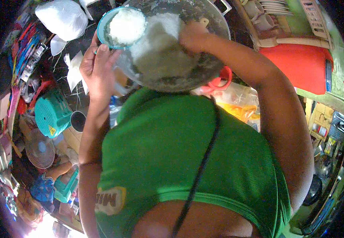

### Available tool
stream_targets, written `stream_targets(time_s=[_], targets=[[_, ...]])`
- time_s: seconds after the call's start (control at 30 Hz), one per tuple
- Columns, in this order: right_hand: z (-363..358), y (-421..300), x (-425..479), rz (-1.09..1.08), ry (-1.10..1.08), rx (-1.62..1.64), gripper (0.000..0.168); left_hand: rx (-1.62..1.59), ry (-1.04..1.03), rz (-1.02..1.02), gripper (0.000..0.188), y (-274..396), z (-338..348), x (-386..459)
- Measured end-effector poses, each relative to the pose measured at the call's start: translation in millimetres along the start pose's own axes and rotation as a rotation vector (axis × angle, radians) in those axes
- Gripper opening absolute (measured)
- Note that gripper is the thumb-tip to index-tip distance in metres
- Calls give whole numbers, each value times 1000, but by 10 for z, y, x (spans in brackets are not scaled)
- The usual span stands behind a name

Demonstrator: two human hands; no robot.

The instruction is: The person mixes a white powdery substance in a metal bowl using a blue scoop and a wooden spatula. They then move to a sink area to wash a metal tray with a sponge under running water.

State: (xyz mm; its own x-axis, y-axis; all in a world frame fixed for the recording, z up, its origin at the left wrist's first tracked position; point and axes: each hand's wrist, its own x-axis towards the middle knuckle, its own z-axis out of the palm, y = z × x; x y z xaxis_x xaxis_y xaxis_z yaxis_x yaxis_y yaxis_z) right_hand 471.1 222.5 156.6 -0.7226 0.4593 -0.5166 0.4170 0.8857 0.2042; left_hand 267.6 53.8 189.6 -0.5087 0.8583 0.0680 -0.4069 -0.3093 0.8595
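Observation:
My left hand [99, 70] holds a teal round bowl [100, 29] by its near side, over the left rim of a wide metal pot [210, 70]. A heap of white, grainy food [127, 26], perhaps cooked rice, fills the bowl. More of the white food [167, 25] lies inside the pot, part of it in shadow. Over the right side of the pot, my right hand [192, 37] is blurred, its fingers curled around a utensil. Only the pale, holed end of the utensil's handle [204, 22] sticks out; its other end cannot be made out.
A filled white plastic bag [62, 19] sits at upper left. A teal plastic stool [51, 114] and an electric fan [40, 148] stand left. A person in blue [42, 187] is at lower left. Right are a red panel [293, 68], mugs [262, 22] and stacked plates [276, 7].

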Motion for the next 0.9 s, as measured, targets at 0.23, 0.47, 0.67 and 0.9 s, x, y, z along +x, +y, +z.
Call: stream_targets(time_s=[0.23,0.47,0.67,0.9], targets=[[-136,-204,-1,-383,-109,-204,21,17,-44,57,17,-42,-79,46],[-425,-140,7,-506,-114,-59,30,37,-24,31,13,-17,-34,56],[-543,135,-96,-445,-130,235,30,-41,1,-18,12,-60,-71,96],[-610,581,-381,-368,42,647,23,-55,41,-110,30,9,13,128]])
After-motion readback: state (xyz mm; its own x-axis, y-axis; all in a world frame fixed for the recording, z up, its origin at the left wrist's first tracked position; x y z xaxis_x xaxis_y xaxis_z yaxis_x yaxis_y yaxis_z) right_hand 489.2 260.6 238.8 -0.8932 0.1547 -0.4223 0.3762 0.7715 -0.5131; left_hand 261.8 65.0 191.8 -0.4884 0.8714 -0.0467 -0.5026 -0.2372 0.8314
